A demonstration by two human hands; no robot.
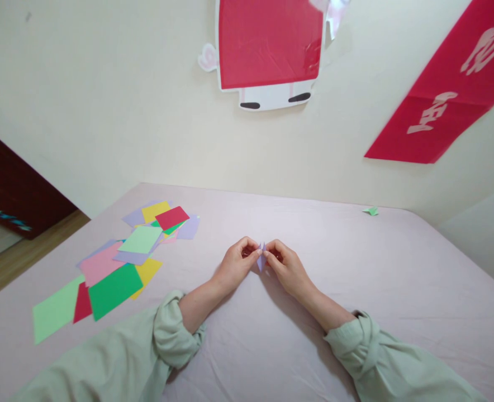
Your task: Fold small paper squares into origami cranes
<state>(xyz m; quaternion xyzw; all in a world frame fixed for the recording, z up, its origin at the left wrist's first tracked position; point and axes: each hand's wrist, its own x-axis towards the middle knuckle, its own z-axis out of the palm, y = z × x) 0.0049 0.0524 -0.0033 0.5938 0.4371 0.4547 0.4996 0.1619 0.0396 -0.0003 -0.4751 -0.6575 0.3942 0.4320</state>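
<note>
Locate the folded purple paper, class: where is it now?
In the head view, the folded purple paper is below and slightly right of centre, pinched by the left hand and right hand.

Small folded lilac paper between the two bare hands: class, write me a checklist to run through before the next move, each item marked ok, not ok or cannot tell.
1. Bare left hand pinching the small folded lilac paper: ok.
2. Bare right hand pinching its other side: ok.
3. Folds sharp and even: cannot tell; too small, partly covered by fingers.
4. Loose rectangular coloured paper sheets apart from both hands: ok, left of the left hand.
5. Light-green folded paper piece apart from both hands: ok, near the far edge.
6. Pale green fabric sleeves back from the wrists: ok.
</note>
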